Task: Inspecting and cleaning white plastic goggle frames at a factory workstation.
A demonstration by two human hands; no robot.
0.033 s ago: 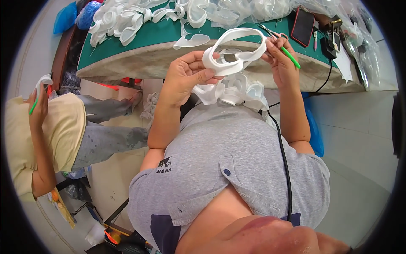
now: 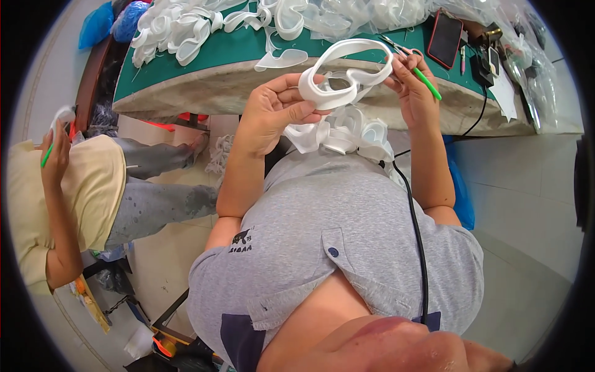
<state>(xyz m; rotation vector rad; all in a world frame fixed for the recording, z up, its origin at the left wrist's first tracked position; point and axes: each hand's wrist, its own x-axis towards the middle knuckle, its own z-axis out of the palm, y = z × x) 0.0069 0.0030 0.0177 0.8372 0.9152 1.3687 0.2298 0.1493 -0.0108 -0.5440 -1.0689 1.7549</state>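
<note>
My left hand [image 2: 276, 111] is closed around the near left rim of a white goggle-shaped frame [image 2: 328, 99], thumb outside and fingers behind. The frame is an open loop with a dip in its lower edge, held up before the table's front edge. My right hand [image 2: 414, 87] pinches its right end. A bright green stick-like tool [image 2: 427, 85] is also held in that hand, pointing down to the right; its working end is hidden. More white frames [image 2: 341, 133] lie in my lap, just below the held one.
White frames [image 2: 180, 34] pile up on the green tabletop [image 2: 229, 56]. Scissors [image 2: 392, 43], a red-edged phone [image 2: 444, 38] and a black cable [image 2: 416, 235] are near my right hand. On the left a co-worker [image 2: 74, 180] holds a green tool and a white piece.
The held frame has tilted slightly and shifted a little to the right on its left side. The co-worker's white piece has turned and moved slightly left.
</note>
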